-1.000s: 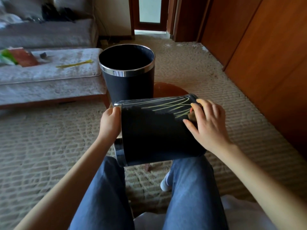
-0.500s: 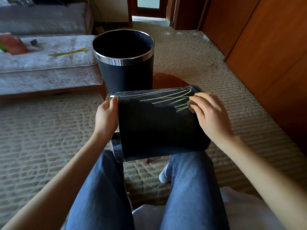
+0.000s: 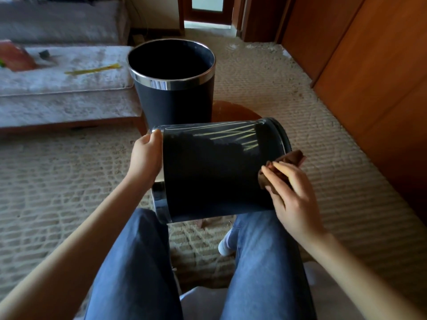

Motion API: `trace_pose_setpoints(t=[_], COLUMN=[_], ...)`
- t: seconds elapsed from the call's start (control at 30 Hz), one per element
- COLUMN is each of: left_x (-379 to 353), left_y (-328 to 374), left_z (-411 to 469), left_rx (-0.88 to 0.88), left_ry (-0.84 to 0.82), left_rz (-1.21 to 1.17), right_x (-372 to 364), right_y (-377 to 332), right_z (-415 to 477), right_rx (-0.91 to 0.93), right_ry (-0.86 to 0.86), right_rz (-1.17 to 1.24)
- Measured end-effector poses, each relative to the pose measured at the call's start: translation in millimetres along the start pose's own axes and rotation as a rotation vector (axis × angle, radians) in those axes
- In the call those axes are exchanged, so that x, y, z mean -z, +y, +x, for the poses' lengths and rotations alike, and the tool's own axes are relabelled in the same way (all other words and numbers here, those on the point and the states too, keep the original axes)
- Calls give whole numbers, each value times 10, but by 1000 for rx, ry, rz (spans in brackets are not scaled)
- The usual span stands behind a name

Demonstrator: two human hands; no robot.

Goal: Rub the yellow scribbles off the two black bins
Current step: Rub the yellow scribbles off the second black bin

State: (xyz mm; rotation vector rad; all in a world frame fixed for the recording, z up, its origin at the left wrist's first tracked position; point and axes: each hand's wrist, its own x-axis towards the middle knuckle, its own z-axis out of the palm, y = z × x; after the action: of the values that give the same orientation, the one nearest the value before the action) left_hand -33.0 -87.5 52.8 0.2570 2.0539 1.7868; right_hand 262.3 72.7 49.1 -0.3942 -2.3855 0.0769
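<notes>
Mid-frame, the left hand [image 3: 145, 158] grips the black bin [image 3: 215, 176] by its rim [image 3: 161, 204], which looks light and slippery, while the right hand [image 3: 293, 197] pinches a soft brown cloth [image 3: 288, 159].

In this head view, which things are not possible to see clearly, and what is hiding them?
Head view only:
lying bin: its far and under sides are turned away, so further yellow scribbles there are unknown.
upright bin: its base is behind the lying bin; its back is turned away.
brown cloth: mostly under the right hand.
left hand: fingers hidden behind the lying bin's rim.
</notes>
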Motion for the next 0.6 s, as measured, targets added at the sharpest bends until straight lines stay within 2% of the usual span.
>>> trace_pose_setpoints(t=[0.13,0.4,0.6], left_x=[-3,-10,-10], left_y=[9,25,31], left_z=[-135,-216,16], left_rx=[-49,-20,19], left_ry=[5,20,-15], left_rz=[25,21,-5], right_x=[-66,-288,-169], right_y=[24,173,-150], right_z=[282,1202,429], right_rx=[29,-87,-37], right_ry=[41,-61,62], right_rz=[47,37,116])
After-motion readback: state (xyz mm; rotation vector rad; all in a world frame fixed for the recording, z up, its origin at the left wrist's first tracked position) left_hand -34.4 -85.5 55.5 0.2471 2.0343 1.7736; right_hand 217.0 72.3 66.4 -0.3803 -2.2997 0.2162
